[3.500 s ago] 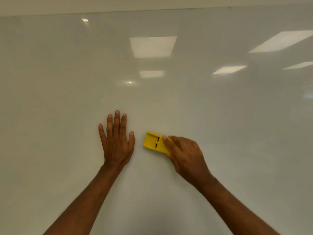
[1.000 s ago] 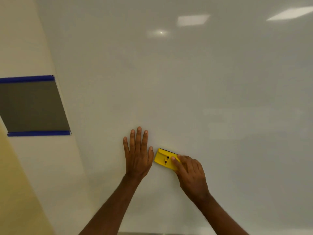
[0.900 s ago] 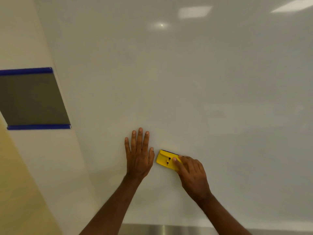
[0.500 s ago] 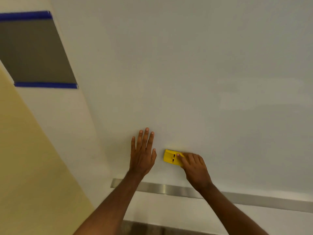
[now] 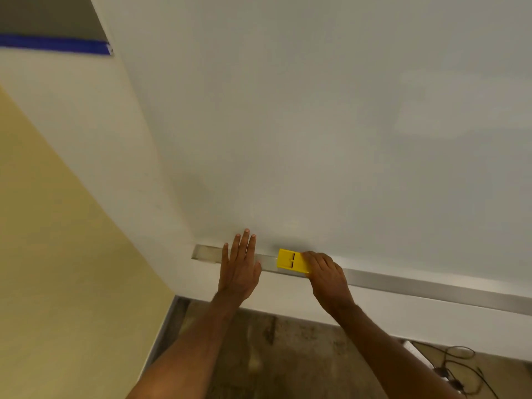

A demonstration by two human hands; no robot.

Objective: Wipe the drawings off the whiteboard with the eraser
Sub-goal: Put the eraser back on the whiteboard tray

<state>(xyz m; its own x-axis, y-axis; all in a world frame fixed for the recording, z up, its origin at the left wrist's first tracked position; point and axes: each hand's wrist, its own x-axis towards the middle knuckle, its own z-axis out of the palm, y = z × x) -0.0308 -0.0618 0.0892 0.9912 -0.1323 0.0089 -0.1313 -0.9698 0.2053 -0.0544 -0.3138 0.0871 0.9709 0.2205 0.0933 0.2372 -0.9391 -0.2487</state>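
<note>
Both hands have travelled down the whiteboard point(image 5: 316, 125) since half a second ago, reaching the metal tray point(image 5: 403, 280) at its bottom edge. Item: eraser point(image 5: 290, 261), yellow, at the tray line, gripped by my right hand point(image 5: 326, 276). Item: left hand point(image 5: 240, 269), open, fingers extended, flat across the tray. Drawings: none visible to me; wiping looks nearly finished, with perhaps the lowest strip left. Forearms reach upward and forward.

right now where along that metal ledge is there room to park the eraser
The metal ledge is bare to the right of the right hand. A short bare bit lies at its left end. The middle is crowded: the left hand and yellow eraser sit close together.
</note>
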